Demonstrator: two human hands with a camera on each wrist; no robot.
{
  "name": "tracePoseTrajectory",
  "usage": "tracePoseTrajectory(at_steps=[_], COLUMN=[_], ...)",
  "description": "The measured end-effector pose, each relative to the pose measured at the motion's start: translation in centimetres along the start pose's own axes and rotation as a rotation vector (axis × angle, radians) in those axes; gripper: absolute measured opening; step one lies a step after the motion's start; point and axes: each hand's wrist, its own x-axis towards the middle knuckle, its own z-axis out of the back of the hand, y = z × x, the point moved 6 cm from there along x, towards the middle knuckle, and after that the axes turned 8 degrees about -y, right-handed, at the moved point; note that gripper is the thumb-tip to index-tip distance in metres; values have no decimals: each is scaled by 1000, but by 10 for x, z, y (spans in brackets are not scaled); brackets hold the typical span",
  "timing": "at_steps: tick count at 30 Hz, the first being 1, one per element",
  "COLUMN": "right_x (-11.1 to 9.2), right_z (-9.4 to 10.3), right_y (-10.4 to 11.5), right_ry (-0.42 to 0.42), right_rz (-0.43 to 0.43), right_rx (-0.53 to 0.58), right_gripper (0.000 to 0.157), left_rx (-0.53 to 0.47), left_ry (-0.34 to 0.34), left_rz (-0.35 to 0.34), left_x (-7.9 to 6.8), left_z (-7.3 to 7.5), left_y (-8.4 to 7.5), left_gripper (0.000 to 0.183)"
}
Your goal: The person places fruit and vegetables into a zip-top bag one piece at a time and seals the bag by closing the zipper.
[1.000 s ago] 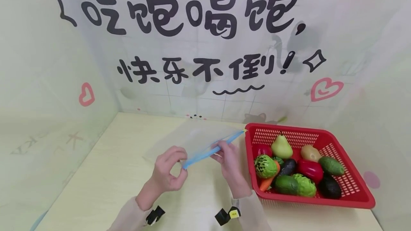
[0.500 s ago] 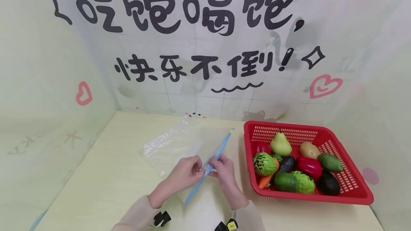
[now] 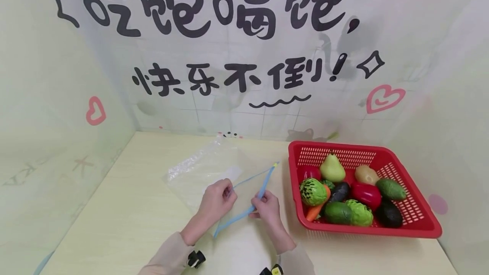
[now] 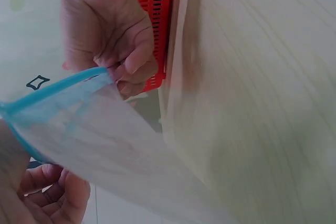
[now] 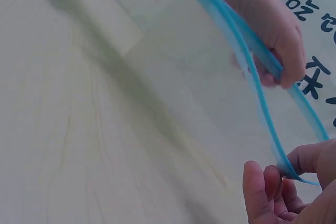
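Note:
Between the hands is a clear zip bag [image 3: 206, 169] with a blue zip edge [image 3: 238, 216], its mouth parted into two blue strips. My left hand [image 3: 215, 202] pinches the far-left strip; in the left wrist view the left fingers [image 4: 71, 195] curl at that edge. My right hand [image 3: 267, 209] pinches the near-right strip, thumb against fingers, as the right wrist view shows at the blue strip [image 5: 265, 114]. A yellow piece [image 3: 275, 164] sits at the zip's far end. The bag's clear body spreads leftward and back over the table.
A red basket [image 3: 366, 231] stands right of the hands, holding a pear [image 3: 332, 168], a carrot [image 3: 314, 212], a red pepper [image 3: 365, 195], a potato [image 3: 366, 175] and several green and dark vegetables. The pale wooden table [image 3: 114, 215] meets a printed backdrop [image 3: 214, 113] behind.
The zip edge, one closed line before, is now parted into two strips. The left hand moved right to the zip's middle, then slightly up and left; the zip swung to a steeper slant.

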Motion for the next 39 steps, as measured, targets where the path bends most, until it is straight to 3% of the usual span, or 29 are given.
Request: tracePoseTrajectory(at_steps=[7, 11, 19, 23, 31, 35, 39], right_x=[2, 1, -3, -1, -3, -6, -16], right_z=[6, 9, 11, 11, 6, 5, 15], right_y=[-9, -10, -4, -6, 4, 9, 21], right_ry=[2, 23, 76, 82, 73, 49, 43], right_rz=[28, 29, 0, -2, 43, 60, 154], right_rx=[-107, -120, -96, -75, 6, -14, -171], right_gripper=[9, 9, 7, 8, 6, 10, 28], left_rx=[45, 79, 101, 70, -27, -24, -16], left_ry=[-155, -244, -295, -267, -44, -43, -79], left_rz=[-43, -2, 74, 79, 44, -29, -104], left_x=[26, 41, 53, 51, 50, 45, 42], left_z=[30, 51, 76, 77, 53, 43, 38], left_y=[1, 7, 19, 20, 6, 1, -3], left_gripper=[18, 16, 14, 14, 14, 14, 15])
